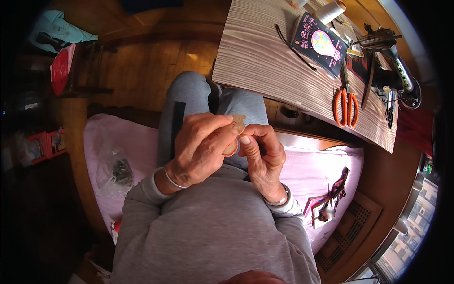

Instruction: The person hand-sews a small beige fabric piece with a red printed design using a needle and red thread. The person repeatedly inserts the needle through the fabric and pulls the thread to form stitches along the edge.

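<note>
Above my lap, my left hand point(204, 147) holds a small flat tan piece point(238, 122) with red marks and a jagged edge. A rounded part with a red stitched-looking rim point(231, 148) shows below its fingers; whether it belongs to the same piece I cannot tell. My right hand point(264, 154) pinches thumb and forefinger together at the lower right edge of the tan piece. Whatever lies between those fingertips is too small to make out. The left fingers hide much of the work.
On the wood-grain table point(255, 53) at the upper right lie orange-handled scissors point(345, 106), a dark book point(319, 42), a black strip point(294, 49) and a white thread cone point(330, 12), near a sewing machine point(400, 64). A plastic bag point(115, 174) rests on the pink-covered seat.
</note>
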Motion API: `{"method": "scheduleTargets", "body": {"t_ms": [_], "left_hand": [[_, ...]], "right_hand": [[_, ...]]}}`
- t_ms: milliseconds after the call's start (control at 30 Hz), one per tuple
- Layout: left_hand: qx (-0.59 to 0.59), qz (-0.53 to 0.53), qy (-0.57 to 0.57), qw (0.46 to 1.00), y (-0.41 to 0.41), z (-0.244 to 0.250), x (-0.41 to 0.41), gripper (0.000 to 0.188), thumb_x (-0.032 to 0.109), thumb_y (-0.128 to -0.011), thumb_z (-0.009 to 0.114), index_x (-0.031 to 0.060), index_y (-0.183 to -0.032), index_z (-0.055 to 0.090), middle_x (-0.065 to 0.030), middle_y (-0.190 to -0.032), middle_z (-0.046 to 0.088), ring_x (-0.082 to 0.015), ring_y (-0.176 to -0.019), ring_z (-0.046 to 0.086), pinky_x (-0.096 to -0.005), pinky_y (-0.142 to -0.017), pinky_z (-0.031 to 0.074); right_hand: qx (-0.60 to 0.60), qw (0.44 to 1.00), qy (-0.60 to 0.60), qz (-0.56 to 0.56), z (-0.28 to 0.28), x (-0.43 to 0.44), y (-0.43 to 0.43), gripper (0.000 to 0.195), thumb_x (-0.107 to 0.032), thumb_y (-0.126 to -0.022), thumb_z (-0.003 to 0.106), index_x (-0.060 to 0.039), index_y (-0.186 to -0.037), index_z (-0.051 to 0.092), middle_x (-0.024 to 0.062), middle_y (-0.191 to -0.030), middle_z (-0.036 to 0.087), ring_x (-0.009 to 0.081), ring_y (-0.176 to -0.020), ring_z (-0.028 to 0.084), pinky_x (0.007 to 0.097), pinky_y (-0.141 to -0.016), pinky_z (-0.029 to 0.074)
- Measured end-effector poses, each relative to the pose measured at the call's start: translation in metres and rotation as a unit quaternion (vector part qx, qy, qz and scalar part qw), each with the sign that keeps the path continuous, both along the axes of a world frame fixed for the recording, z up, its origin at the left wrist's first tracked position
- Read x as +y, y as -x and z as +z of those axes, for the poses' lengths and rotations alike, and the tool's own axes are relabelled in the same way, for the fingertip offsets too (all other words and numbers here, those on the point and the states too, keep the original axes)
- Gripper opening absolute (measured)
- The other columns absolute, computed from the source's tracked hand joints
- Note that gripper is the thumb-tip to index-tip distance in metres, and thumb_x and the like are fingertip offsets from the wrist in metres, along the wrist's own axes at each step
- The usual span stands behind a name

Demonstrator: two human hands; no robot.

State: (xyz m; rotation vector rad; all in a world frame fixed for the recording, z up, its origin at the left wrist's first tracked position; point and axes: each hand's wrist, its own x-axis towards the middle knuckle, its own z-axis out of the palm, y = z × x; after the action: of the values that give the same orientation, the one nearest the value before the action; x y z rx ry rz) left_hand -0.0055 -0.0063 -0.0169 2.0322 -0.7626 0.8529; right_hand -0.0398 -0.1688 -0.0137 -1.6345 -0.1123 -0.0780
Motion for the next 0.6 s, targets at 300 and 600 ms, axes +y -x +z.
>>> {"method": "scheduleTargets", "body": {"t_ms": [300,600], "left_hand": [[0.018,0.004,0.01,1.0,0.0042,0.0015,0.0029,0.044,-0.008,-0.068,0.08,0.0049,-0.108,0.069,-0.0099,-0.105,0.065,-0.0249,-0.088,0.063,-0.0339,-0.071,0.053],[0.069,-0.015,0.025,0.997,0.005,0.0012,0.0031,0.045,-0.007,-0.067,0.081,0.0026,-0.109,0.069,-0.009,-0.103,0.064,-0.0248,-0.089,0.062,-0.0347,-0.073,0.054]], "right_hand": [[0.014,1.0,-0.027,0.002,-0.0011,0.0052,0.0015,0.01,-0.007,-0.098,0.065,-0.0001,-0.106,0.062,0.003,-0.08,0.068,0.0065,-0.061,0.06,0.0215,-0.054,0.047],[0.042,0.999,-0.028,0.013,0.0035,0.0066,0.0016,0.012,-0.007,-0.099,0.065,0.0006,-0.106,0.06,0.0039,-0.075,0.068,0.0061,-0.062,0.061,0.0212,-0.053,0.046]]}}
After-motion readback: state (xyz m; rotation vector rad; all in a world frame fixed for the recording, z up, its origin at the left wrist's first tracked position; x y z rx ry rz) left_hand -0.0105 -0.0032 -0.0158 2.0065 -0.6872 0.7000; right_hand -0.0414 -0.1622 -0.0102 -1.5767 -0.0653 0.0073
